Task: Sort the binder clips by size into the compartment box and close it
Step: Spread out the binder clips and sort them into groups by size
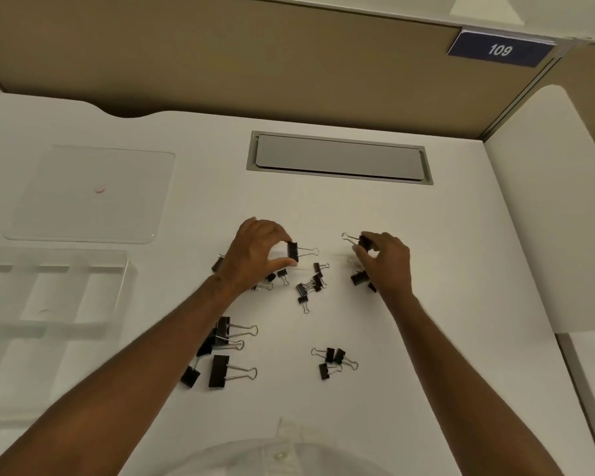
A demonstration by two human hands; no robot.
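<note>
Two hands lift binder clips from a scatter on a white desk

The left hand pinches one medium clip between thumb and forefinger; the right hand grips another clip. Loose clips lie between and nearer. The clear compartment box sits open at far left, its lid lying flat just behind it

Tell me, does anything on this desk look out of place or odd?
Nothing is damaged or spilled. The binder clips lie scattered loose on the desk, unsorted. The clear compartment box sits open at the left, its lid lying apart behind it, bearing a small red mark.
</note>
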